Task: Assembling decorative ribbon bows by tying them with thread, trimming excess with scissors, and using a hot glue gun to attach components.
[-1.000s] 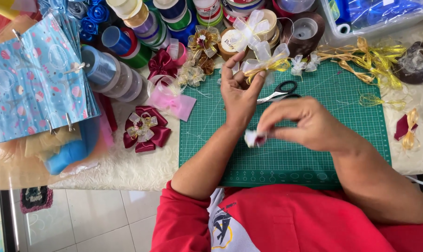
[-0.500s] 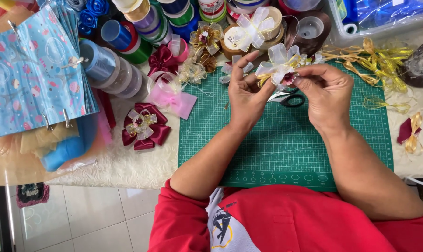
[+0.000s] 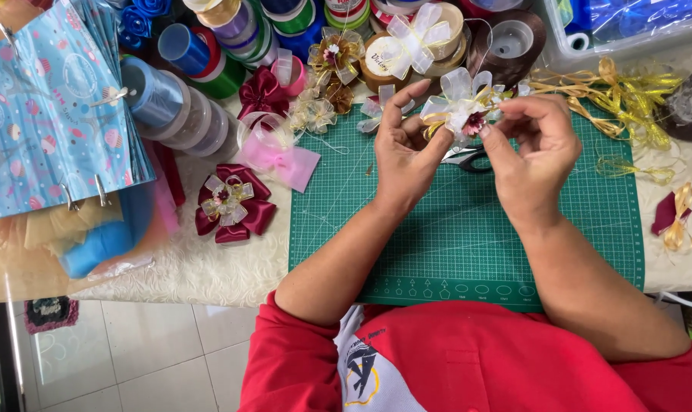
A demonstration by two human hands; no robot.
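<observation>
Both hands are raised over the green cutting mat (image 3: pixel 468 229), pinching a sheer white bow (image 3: pixel 460 103) with gold loops and a small maroon flower. The left hand (image 3: pixel 403 152) has its grip on one side, the right hand (image 3: pixel 533 149) on the other. Black scissors (image 3: pixel 468 159) lie beneath, and a maroon bow (image 3: pixel 231 202) rests on the tabletop.

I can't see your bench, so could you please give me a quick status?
Both hands hold white ribbon bow above green mat. Scissors underneath. Nothing blocking.
</observation>
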